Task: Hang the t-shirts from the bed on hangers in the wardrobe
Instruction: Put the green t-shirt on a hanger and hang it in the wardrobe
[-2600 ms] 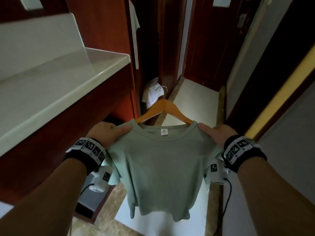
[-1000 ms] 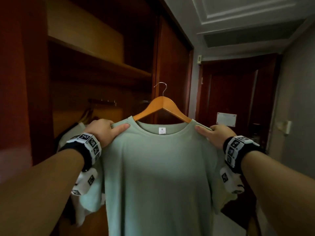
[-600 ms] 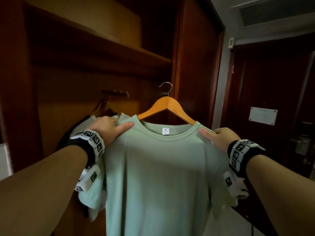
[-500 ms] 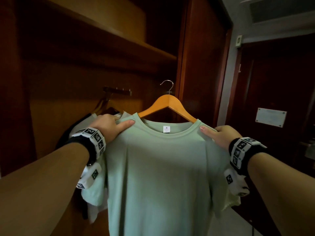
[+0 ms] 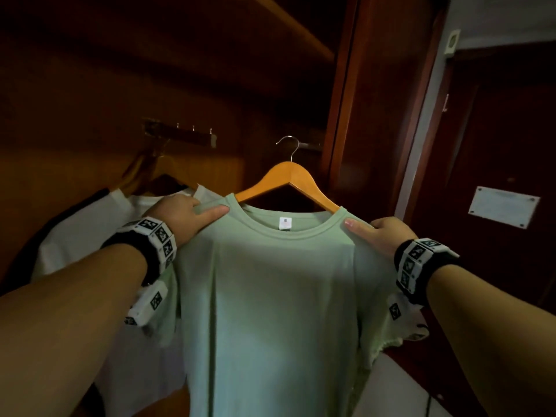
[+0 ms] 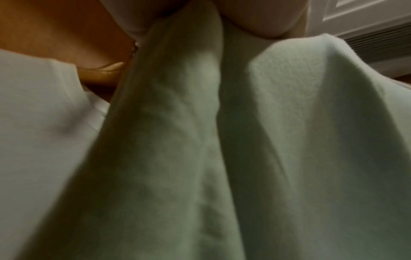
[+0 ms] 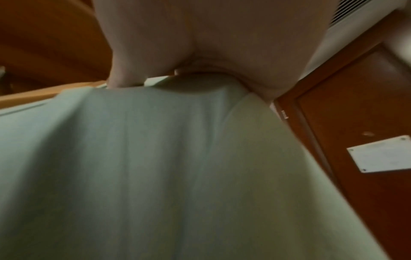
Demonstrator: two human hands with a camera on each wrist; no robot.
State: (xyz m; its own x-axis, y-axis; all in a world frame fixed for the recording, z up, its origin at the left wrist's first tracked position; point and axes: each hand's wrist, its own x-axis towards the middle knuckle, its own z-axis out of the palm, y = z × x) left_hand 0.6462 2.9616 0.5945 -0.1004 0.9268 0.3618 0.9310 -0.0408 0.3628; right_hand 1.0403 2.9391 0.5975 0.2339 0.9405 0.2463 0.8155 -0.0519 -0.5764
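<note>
Pale green t-shirt (image 5: pixel 270 296), seemingly smooth, on wooden hanger (image 5: pixel 287 179), shoulders pinched in left hand (image 5: pixel 177 215) and right hand (image 5: pixel 382 233) grips.

I count one green t-shirt (image 5: pixel 270 296) on one wooden hanger (image 5: pixel 287 183), with my two hands on it: my left hand (image 5: pixel 183 218) and my right hand (image 5: pixel 382 233). One white t-shirt (image 5: pixel 90 230) hangs in the one wardrobe (image 5: pixel 150 70). I see one hook rail (image 5: pixel 180 135) and one white plaque (image 5: pixel 502 210) on one door (image 5: pixel 511 130).
</note>
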